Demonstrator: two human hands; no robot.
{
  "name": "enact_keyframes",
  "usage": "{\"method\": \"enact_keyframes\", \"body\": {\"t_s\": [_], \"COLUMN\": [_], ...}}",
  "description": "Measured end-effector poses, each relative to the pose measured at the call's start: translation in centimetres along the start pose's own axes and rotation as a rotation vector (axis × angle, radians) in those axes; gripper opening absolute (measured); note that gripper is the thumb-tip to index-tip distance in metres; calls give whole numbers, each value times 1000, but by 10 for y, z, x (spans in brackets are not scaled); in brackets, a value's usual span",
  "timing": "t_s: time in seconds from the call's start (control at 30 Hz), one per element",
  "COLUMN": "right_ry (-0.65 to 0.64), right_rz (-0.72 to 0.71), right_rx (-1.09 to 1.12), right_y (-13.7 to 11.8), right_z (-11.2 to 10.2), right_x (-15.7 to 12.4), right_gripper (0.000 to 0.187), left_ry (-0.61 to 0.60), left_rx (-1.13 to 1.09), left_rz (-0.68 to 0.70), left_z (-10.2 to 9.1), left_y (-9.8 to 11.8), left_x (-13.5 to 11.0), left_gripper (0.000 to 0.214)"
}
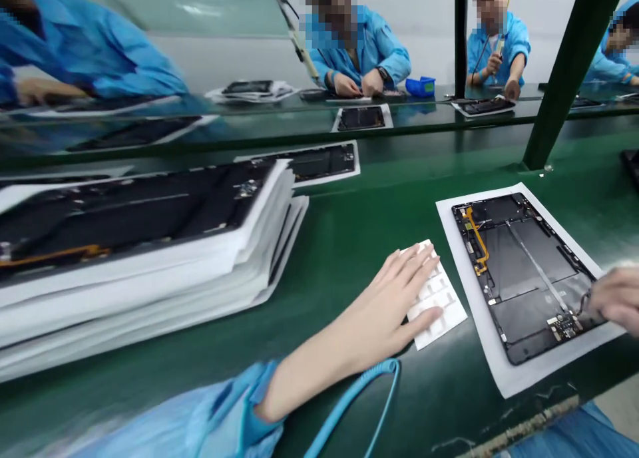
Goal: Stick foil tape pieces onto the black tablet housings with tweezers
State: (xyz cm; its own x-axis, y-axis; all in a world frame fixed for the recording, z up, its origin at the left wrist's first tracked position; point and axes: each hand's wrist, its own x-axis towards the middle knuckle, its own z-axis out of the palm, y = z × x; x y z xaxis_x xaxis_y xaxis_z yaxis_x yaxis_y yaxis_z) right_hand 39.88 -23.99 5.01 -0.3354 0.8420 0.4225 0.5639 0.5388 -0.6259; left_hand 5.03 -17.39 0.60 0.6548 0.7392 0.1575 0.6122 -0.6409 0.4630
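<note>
My left hand [399,298] lies flat with its fingers stretched over a white sheet of small grey stickers [442,305] on the bench. To its right an opened tablet housing [529,271] rests on white paper [502,365]. An orange flex cable [478,241] runs along its left side, and a small circuit board [565,325] sits near its lower edge. My right hand [618,298], blurred and cut by the frame edge, is over the housing's lower right corner. Its fingers look curled together beside a thin dark wire; what they hold is hidden.
A tall stack of tablet housings and paper [239,271] stands on the left. A coiled blue cord [359,391] runs beside my left forearm. A green post [569,78] rises behind the tablet. Co-workers in blue work across the bench, near a blue bin [420,87].
</note>
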Motion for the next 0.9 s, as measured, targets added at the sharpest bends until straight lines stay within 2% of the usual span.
{"method": "enact_keyframes", "body": {"t_s": [0.1, 0.13, 0.17, 0.2, 0.27, 0.33, 0.37, 0.43, 0.57, 0.7, 0.9], "right_ry": [29, -5, -126, -247, -490, -624, -650, -645, -512, -471, -464], "right_rz": [88, 155, 240, 288, 261, 156, 120, 113, 117, 79, 56], "right_rx": [266, 346, 421, 480, 570, 621, 639, 667, 608, 520, 433], "right_y": [-18, -23, -28, -32, -38, -39, -38, -35, -31, -33, -37], "right_z": [16, 25, 35, 44, 62, 77, 84, 93, 103, 104, 105], "right_x": [41, 55, 69, 81, 101, 112, 114, 113, 100, 94, 99], "right_gripper": [50, 61, 65, 65, 56, 45, 41, 34, 17, 20, 20], "left_ry": [-15, -28, -49, -76, -109, -89, -70, -20, -27, -48, -34], "left_rx": [60, 87, 126, 171, 257, 291, 292, 299, 339, 316, 298], "left_rz": [10, 20, 32, 45, 75, 105, 122, 154, 198, 179, 153], "left_z": [12, 14, 15, 15, 14, 13, 13, 12, 11, 9, 10], "left_y": [10, 14, 17, 20, 24, 26, 27, 27, 28, 32, 35], "left_x": [-4, -4, -4, -4, -4, -5, -5, -7, -9, -6, -4], "left_gripper": [61, 61, 61, 61, 64, 71, 75, 78, 73, 71, 69]}}
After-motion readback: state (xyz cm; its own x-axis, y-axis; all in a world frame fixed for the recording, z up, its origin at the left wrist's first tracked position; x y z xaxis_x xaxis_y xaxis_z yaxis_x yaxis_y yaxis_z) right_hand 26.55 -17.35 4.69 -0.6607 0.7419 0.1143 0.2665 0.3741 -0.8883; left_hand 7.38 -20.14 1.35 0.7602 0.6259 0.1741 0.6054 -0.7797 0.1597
